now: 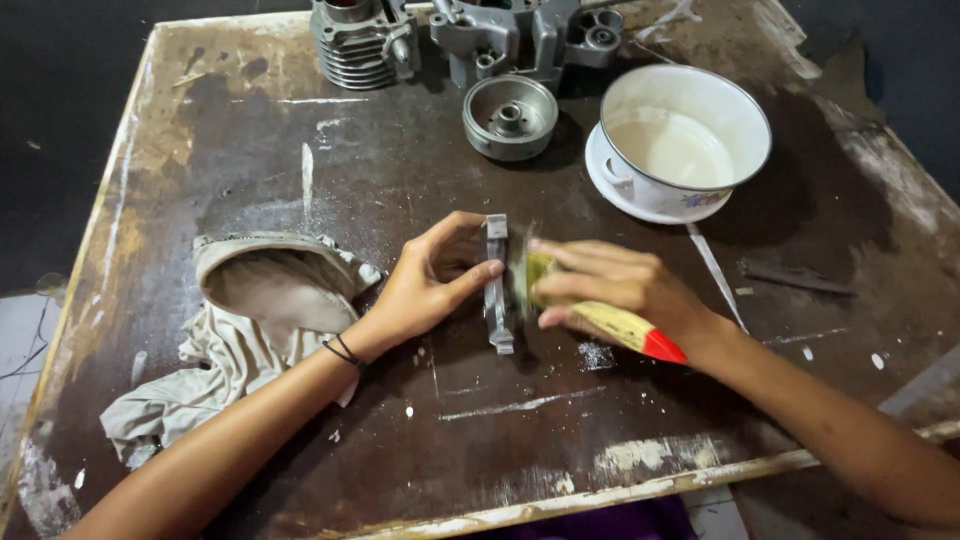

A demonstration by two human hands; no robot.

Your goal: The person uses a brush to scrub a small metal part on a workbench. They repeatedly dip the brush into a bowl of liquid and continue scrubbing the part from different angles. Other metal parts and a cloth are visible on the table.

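At the middle of a scarred dark surface (pixel 300 170), the left hand (pixel 425 285) pinches a flat grey metal part (pixel 497 285) upright. The right hand (pixel 610 285) grips a yellow, red-tipped brush (pixel 630 328) against it; a white bowl (pixel 690 140) stands behind.

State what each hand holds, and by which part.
Left hand steadies a metal part by its side; right hand holds a brush near its bristles.

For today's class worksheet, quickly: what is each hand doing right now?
Left hand: closed on the grey metal part, steadying it on the table.
Right hand: closed on the paintbrush, bristles against the part.
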